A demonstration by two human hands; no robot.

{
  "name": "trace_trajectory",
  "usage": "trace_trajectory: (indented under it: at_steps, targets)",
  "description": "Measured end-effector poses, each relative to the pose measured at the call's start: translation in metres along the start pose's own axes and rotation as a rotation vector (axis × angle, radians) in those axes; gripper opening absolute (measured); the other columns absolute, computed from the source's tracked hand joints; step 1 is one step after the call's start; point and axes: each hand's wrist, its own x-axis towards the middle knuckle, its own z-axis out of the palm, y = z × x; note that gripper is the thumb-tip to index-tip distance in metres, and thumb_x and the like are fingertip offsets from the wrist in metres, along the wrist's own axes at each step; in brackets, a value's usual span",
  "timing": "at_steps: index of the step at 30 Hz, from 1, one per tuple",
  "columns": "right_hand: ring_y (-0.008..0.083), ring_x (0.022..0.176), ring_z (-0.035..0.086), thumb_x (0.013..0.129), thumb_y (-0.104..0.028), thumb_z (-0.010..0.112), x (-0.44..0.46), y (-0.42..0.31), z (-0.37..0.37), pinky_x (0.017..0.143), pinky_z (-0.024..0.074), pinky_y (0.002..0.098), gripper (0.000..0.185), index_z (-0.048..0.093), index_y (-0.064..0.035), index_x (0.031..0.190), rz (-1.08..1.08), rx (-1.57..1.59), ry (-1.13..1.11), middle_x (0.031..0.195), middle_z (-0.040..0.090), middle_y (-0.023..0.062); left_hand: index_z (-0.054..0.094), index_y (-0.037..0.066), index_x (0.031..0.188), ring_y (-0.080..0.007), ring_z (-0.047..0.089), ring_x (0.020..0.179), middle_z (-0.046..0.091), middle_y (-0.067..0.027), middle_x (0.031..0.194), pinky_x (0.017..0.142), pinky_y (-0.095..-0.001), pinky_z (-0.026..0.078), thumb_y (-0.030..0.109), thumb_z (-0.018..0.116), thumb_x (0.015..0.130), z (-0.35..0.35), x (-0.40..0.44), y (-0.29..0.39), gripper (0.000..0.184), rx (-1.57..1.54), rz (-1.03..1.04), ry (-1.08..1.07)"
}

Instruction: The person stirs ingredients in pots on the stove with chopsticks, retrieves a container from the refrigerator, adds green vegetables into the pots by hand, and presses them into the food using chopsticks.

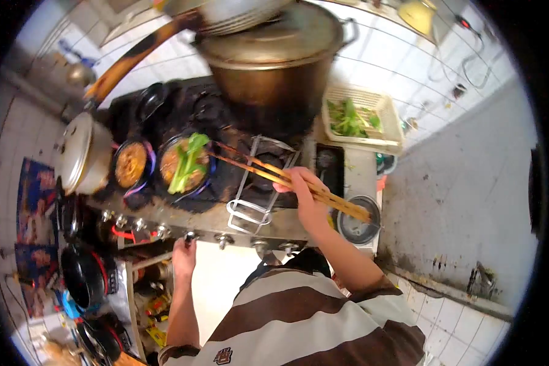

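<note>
My right hand (309, 198) is closed around a pair of long wooden chopsticks (263, 168). Their darkened tips point left, at the edge of a small pot (172, 142) on the stove. Leafy green vegetables (189, 163) lie across the brown food in that pot, and blue flame shows around its side. At the stove's front edge, the fingers of my left hand (184, 256) are closed on a stove knob (190, 236). A second small pot (132, 163) with brown food stands just left of the first, also with flame beside it.
A large lidded pot (271, 76) stands at the back, with a wooden-handled pan (137, 58) above it. A metal rack (250, 204) lies right of the small pots. Beyond are a basket of greens (384, 137) and a metal bowl (372, 210). A lidded pot (82, 152) stands far left.
</note>
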Motion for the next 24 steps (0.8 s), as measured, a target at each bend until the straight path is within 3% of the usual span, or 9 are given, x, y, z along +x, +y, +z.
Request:
trace_trajectory:
  at_steps: [5, 7, 9, 10, 12, 16, 19, 21, 24]
  targets:
    - [0.0166, 0.077, 0.063, 0.091, -0.017, 0.048, -0.015, -0.044, -0.124, 0.071, 0.0489, 0.0267, 0.023, 0.058, 0.0035, 0.096, -0.061, -0.061, 0.318, 0.078, 0.063, 0.0095, 0.055, 0.0, 0.086, -0.0371, 0.052, 0.081, 0.055, -0.0162, 0.088, 0.071, -0.0431, 0.044, 0.012, 0.058, 0.077, -0.003, -0.007, 0.024, 0.014, 0.576, 0.237, 0.113]
    - [0.018, 0.076, 0.063, 0.091, -0.016, 0.048, -0.021, -0.058, -0.183, 0.072, 0.0496, 0.0282, 0.023, 0.057, 0.0045, 0.097, 0.015, -0.119, 0.512, 0.084, 0.062, 0.0118, 0.058, 0.002, 0.091, -0.035, 0.054, 0.077, 0.055, -0.0156, 0.087, 0.066, -0.0413, 0.045, 0.013, 0.056, 0.08, -0.007, -0.006, 0.088, 0.016, 0.479, 0.192, 0.208]
    - [0.0198, 0.075, 0.063, 0.09, -0.014, 0.048, -0.026, -0.064, -0.236, 0.071, 0.0504, 0.03, 0.022, 0.057, 0.0054, 0.097, -0.151, -0.158, 0.563, 0.089, 0.061, 0.0139, 0.059, 0.001, 0.093, -0.0275, 0.055, 0.073, 0.055, -0.014, 0.084, 0.062, -0.0362, 0.047, 0.007, 0.059, 0.079, 0.002, -0.009, 0.181, 0.015, 0.265, 0.155, 0.141]
    - [0.0206, 0.074, 0.064, 0.09, -0.013, 0.048, -0.028, -0.066, -0.259, 0.071, 0.0509, 0.0309, 0.022, 0.057, 0.0059, 0.096, -0.229, -0.18, 0.581, 0.092, 0.06, 0.015, 0.059, 0.0, 0.093, -0.0227, 0.056, 0.07, 0.056, -0.0133, 0.083, 0.06, -0.0325, 0.047, 0.003, 0.062, 0.077, 0.016, -0.008, 0.225, 0.017, 0.151, 0.359, 0.137]
    - [0.0223, 0.074, 0.063, 0.089, -0.011, 0.047, -0.03, -0.07, -0.291, 0.07, 0.0514, 0.0328, 0.021, 0.056, 0.0065, 0.096, -0.233, -0.226, 0.66, 0.095, 0.058, 0.0164, 0.06, 0.0, 0.094, -0.0226, 0.057, 0.071, 0.058, -0.0133, 0.085, 0.063, -0.0304, 0.047, 0.005, 0.063, 0.078, 0.051, 0.008, 0.315, 0.017, 0.011, 0.563, -0.001]
    - [0.0239, 0.073, 0.063, 0.088, -0.008, 0.046, -0.036, -0.069, -0.339, 0.07, 0.052, 0.0347, 0.019, 0.056, 0.0068, 0.097, -0.27, -0.22, 0.734, 0.098, 0.057, 0.0179, 0.057, 0.001, 0.096, -0.0283, 0.057, 0.072, 0.056, -0.0152, 0.084, 0.066, -0.0338, 0.046, 0.018, 0.062, 0.08, 0.177, 0.073, 0.427, 0.025, -0.197, 0.587, -0.295]
    - [0.021, 0.071, 0.059, 0.086, -0.006, 0.047, -0.048, -0.067, -0.364, 0.069, 0.0486, 0.0323, 0.015, 0.056, 0.0046, 0.092, -0.297, -0.341, 0.774, 0.09, 0.059, 0.0155, 0.056, -0.006, 0.103, -0.0357, 0.056, 0.095, 0.056, -0.0258, 0.102, 0.084, -0.0398, 0.044, 0.044, 0.059, 0.079, 0.271, 0.134, 0.486, 0.056, 0.179, 0.4, -0.351]
    - [0.0193, 0.07, 0.056, 0.084, -0.006, 0.048, -0.055, -0.073, -0.371, 0.068, 0.0457, 0.031, 0.012, 0.055, 0.003, 0.088, -0.257, -0.374, 0.83, 0.081, 0.059, 0.0124, 0.046, -0.003, 0.118, -0.0326, 0.049, 0.111, 0.046, -0.0189, 0.123, 0.088, -0.0403, 0.044, 0.054, 0.058, 0.075, 0.319, 0.16, 0.515, 0.073, 0.512, 0.221, -0.335]
    - [0.0194, 0.07, 0.056, 0.085, -0.009, 0.048, -0.063, -0.085, -0.377, 0.068, 0.0463, 0.0306, 0.015, 0.055, 0.0031, 0.089, -0.101, -0.231, 0.911, 0.081, 0.058, 0.011, 0.042, -0.002, 0.123, -0.0297, 0.049, 0.111, 0.043, -0.018, 0.127, 0.089, -0.0388, 0.044, 0.055, 0.058, 0.076, 0.367, 0.18, 0.515, 0.075, 0.544, 0.017, -0.424]
